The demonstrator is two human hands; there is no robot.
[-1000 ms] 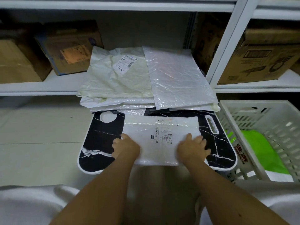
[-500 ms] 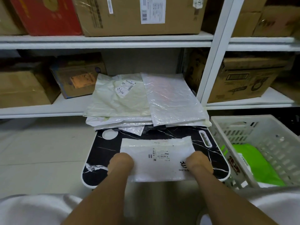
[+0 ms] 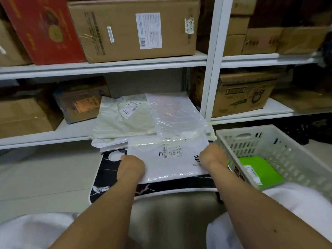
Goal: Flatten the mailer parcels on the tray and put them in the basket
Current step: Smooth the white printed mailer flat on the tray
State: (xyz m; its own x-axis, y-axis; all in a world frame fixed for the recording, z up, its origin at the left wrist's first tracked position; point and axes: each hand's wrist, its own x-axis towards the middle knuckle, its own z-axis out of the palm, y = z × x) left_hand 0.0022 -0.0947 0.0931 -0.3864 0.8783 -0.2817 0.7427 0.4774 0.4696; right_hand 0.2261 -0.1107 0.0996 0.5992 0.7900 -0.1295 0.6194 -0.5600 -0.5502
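While the fingers of both hands curl out of sight under its side edges, the white mailer parcel [image 3: 167, 159] is held between them, lifted and tilted above the black marble-patterned tray [image 3: 107, 184]. The left hand [image 3: 132, 167] grips the parcel's left edge with knuckles up; the right hand [image 3: 212, 157] grips the right edge the same way — only the backs of the hands show, so how far the fingers wrap beneath cannot be told. Between the two hands, the parcel's face carries a small barcode label [image 3: 170, 151] and some dark print close to the right knuckles.

Just beyond the fingertips, past the parcel's far edge, lies a stack of more mailers: a pale cream one [image 3: 122, 119] with a shipping sticker to the left, a shiny clear-white one [image 3: 176, 114] to the right, thinner ones under them. The stack rests partly on the tray's far end and partly on the lowest white shelf [image 3: 53, 135].

Right of the right hand, nearly touching its wrist, stands the white slotted basket [image 3: 280, 150] — a green mailer [image 3: 260, 171] already lies flat inside it.

Farther out, above and behind everything, cardboard boxes [image 3: 133, 27] and a red carton [image 3: 43, 27] fill the shelves. Nearest the camera, bare forearms and white sleeves [image 3: 36, 230] frame the view.
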